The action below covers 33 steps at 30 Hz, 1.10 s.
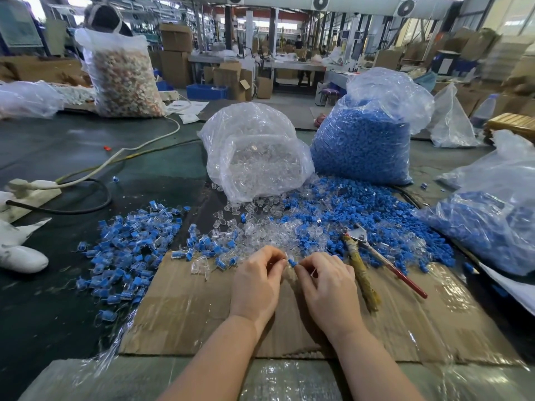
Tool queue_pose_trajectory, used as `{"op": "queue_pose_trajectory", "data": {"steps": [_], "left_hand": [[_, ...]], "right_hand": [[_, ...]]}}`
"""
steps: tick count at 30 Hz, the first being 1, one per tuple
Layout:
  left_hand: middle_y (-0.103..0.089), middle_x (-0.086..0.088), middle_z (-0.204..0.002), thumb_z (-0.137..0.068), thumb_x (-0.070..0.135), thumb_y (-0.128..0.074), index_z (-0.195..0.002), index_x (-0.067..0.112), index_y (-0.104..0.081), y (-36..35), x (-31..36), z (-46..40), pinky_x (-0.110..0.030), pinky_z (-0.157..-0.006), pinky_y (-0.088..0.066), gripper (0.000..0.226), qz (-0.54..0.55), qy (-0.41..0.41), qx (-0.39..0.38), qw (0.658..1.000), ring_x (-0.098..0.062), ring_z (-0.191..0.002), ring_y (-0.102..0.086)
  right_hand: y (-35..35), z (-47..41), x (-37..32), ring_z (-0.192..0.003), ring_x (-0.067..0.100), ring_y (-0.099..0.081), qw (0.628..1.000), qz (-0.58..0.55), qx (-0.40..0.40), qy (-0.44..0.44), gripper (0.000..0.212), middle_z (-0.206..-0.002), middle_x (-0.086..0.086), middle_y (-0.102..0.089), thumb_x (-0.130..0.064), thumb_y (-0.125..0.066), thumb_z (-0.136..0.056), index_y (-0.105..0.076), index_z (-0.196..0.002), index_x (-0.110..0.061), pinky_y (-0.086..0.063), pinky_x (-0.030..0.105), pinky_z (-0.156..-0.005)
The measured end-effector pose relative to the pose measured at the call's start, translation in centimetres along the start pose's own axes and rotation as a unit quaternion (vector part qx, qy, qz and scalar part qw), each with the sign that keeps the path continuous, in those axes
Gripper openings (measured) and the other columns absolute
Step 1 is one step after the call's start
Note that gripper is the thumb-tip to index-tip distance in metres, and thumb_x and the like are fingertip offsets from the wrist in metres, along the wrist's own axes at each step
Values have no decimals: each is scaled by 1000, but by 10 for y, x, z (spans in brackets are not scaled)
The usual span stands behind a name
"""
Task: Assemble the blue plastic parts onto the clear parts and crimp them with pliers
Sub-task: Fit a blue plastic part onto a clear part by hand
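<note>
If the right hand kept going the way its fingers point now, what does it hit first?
The right hand points up-left toward the left hand. It would likely meet the blue part pinched between them, then the left fingertips; depth is hard to judge.

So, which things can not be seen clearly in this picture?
All in the head view:
- Clear part: whether the left hand pinches one; fingers hide it, transparent.
- Blue part: mostly covered by right hand fingertips.
- Pliers: jaws buried in the parts pile.
- Right bag: cut off by the frame edge.
</note>
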State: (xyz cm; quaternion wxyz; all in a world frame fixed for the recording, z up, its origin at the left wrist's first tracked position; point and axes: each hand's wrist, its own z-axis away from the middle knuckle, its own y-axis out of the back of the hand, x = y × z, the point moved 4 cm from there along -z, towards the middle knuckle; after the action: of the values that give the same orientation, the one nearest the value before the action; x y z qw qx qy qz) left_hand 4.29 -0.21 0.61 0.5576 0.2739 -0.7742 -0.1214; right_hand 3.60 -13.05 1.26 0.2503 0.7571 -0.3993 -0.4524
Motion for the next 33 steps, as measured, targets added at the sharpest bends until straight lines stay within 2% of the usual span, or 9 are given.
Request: {"op": "queue_pose_trajectory", "data": {"steps": [10, 19, 21, 24, 27, 30, 33], "left_hand": [[-66, 9, -80, -88, 15, -62, -90, 20, -67, -2, 2, 2, -12, -69, -47, 8, -4, -14, -16, 1000, -3, -76, -60], [-67, 6, -89, -87, 9, -62, -98, 14, -70, -5, 9, 5, 0, -72, -38, 15, -28, -84, -37, 995, -3, -80, -58], [-67, 8, -85, -87, 9, -62, -96, 15, -70, -4, 7, 4, 0, -71, -39, 14, -3, -62, -38, 997, 1, -76, -58], [-64, 16, -77, -86, 9, -62, -85, 28, -65, -3, 0, 1, -3, -66, -43, 19, 62, 5, -40, 997, 7, -72, -59], [-65, 12, -79, -87, 8, -61, -83, 34, -59, -2, -5, -1, -8, -68, -47, 27, 127, 60, -46, 989, 4, -75, -62], [-66, 6, -79, -88, 7, -60, -87, 35, -58, -2, -6, -1, -15, -71, -52, 27, 159, 72, -56, 983, -4, -77, -65], [-67, 7, -80, -88, 9, -61, -86, 34, -60, -2, -5, -1, -15, -70, -52, 25, 146, 59, -69, 985, -4, -75, -65]], "right_hand": [[-2, -1, 6, -74, 18, -55, 999, -40, -5, -30, 15, -71, -5, -61, -23, -66, -83, -60, -71, -16, -29, 32, -73], [0, -1, 6, -73, 19, -54, 998, -54, 1, -42, 22, -66, -8, -55, -22, -68, -80, -52, -65, -23, -27, 31, -71], [1, -1, 6, -74, 17, -55, 997, -68, 0, -29, 16, -70, -7, -59, -24, -69, -82, -60, -69, -20, -33, 33, -74], [4, -1, 3, -72, 15, -55, 995, -102, 14, -12, 11, -72, -10, -59, -24, -70, -82, -66, -76, -16, -45, 39, -75], [7, -1, 1, -71, 12, -54, 991, -128, 40, -6, 6, -73, -17, -55, -16, -72, -80, -66, -81, -17, -49, 39, -73], [6, -1, -1, -75, 11, -54, 990, -136, 29, 13, 12, -79, -20, -53, -12, -72, -79, -68, -89, -18, -50, 39, -74], [5, -1, -1, -83, 13, -56, 989, -148, 15, 24, 18, -84, -17, -55, -11, -72, -79, -70, -96, -19, -49, 40, -78]]}}
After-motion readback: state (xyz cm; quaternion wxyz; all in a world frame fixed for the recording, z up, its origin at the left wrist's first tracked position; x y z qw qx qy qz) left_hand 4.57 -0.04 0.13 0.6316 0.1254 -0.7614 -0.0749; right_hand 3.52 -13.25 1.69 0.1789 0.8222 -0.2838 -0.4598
